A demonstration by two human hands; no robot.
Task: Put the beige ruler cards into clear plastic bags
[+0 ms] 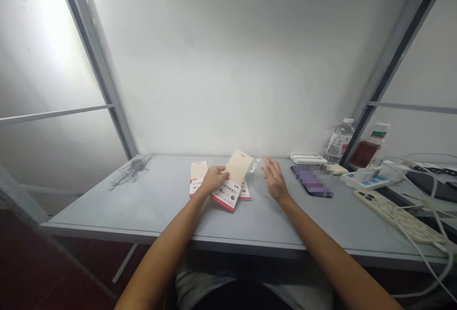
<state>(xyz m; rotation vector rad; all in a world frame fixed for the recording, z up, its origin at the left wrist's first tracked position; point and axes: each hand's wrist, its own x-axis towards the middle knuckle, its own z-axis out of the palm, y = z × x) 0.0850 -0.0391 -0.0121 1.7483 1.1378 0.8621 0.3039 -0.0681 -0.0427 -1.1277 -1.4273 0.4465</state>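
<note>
My left hand (pixel 214 180) is closed on the left edge of a cream and red card packet (pixel 238 167), which is tilted above the table. Right of its top edge shows a clear plastic film (pixel 255 163), partly lost in glare. My right hand (pixel 274 176) is beside the film, fingers pointing up and close together; whether they pinch the film is too blurred to tell. Another cream and red packet (pixel 198 171) lies on the table to the left, partly behind my left hand. Beneath the held packet, the red-edged corner of a further packet (pixel 245 192) shows.
On the grey table (pixel 171 215), a black wire tangle (pixel 132 172) lies left. At right are a phone (pixel 311 181), a white device (pixel 307 159), a water bottle (pixel 340 142), a red-filled bottle (pixel 367 148), a power strip (pixel 371 180), a patterned phone case (pixel 396 215) and cables.
</note>
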